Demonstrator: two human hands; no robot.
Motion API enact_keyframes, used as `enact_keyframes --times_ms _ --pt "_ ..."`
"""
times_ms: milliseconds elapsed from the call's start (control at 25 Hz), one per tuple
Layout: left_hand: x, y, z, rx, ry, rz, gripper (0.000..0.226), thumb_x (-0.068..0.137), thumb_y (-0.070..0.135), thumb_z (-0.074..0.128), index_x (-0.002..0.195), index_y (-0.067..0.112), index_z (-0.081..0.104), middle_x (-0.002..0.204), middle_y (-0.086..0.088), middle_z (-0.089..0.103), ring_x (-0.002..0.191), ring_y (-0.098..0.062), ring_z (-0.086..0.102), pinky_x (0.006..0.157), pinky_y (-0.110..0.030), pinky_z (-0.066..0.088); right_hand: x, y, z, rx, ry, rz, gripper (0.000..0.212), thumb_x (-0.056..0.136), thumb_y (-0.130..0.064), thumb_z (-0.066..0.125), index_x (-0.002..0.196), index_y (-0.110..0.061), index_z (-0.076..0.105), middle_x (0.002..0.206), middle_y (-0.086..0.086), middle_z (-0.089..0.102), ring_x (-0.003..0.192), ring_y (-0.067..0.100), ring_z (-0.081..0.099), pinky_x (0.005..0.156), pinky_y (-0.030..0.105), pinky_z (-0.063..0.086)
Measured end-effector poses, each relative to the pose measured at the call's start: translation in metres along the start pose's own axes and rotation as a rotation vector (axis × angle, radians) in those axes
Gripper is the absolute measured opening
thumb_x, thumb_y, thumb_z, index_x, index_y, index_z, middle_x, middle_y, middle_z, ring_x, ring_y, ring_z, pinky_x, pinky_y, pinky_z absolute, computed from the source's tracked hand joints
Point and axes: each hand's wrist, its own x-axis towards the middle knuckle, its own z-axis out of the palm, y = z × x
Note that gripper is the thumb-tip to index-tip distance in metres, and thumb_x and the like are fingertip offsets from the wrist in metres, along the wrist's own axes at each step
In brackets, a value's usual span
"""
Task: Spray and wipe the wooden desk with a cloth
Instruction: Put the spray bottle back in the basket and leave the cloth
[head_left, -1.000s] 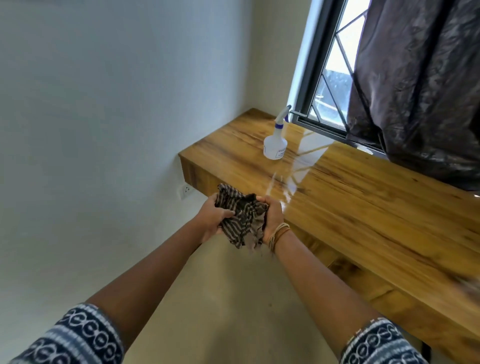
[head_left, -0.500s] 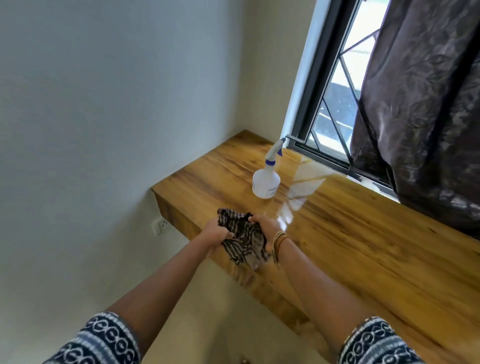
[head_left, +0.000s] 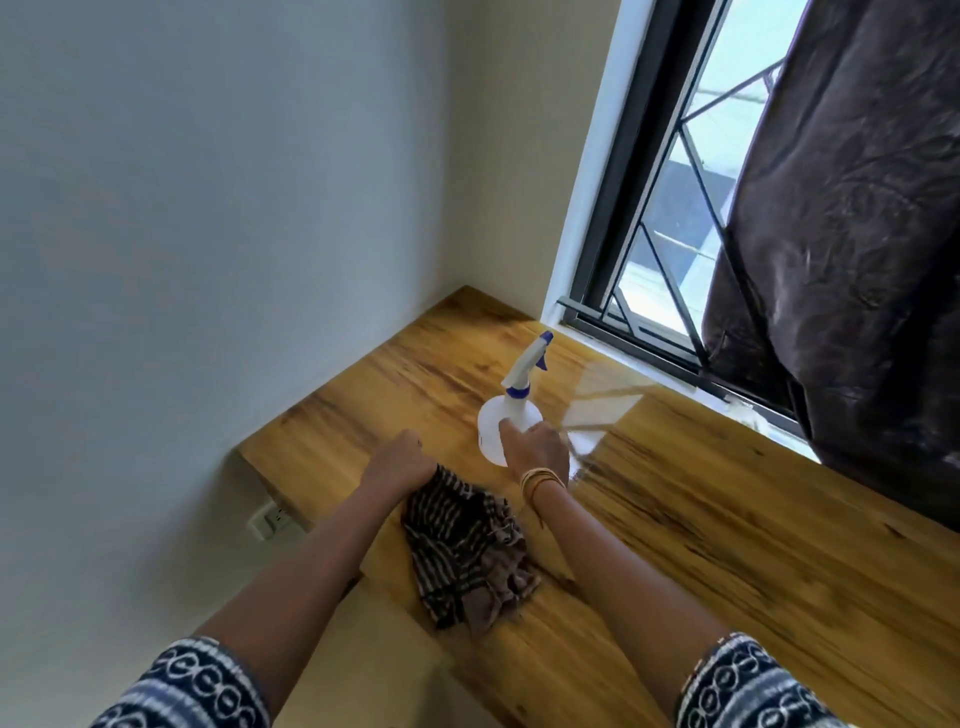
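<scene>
A wooden desk (head_left: 727, 530) runs along the wall under the window. On it stands a white spray bottle (head_left: 501, 421) with a blue nozzle. My right hand (head_left: 535, 449) reaches to the bottle's body, with its fingers extended against it. My left hand (head_left: 397, 465) grips one end of a dark striped cloth (head_left: 462, 551). The cloth hangs crumpled from that hand over the desk's front edge.
A barred window (head_left: 670, 218) sits behind the desk, with a dark curtain (head_left: 852, 234) hanging at its right. A plain wall (head_left: 208, 208) bounds the desk's left end. A wall socket (head_left: 270, 519) sits below the desk.
My right hand has let go of the cloth and moved forward to the spray bottle. The cloth now hangs from my left hand alone. The camera has moved closer to the desk.
</scene>
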Motion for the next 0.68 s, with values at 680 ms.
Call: enact_keyframes --times_ms 680 --pt "0.035 0.05 0.014 -0.006 -0.154 0.495 0.046 0.089 0.013 0.059 0.134 0.01 0.051 0.136 -0.008 0.055 0.12 -0.023 0.053 0.086 -0.027 0.041 -0.002 0.016 -0.005 0.205 0.285 -0.161 0.045 0.081 -0.04 0.076 0.119 -0.016 0.069 0.113 0.004 0.07 0.101 0.021 0.063 0.085 0.03 0.049"
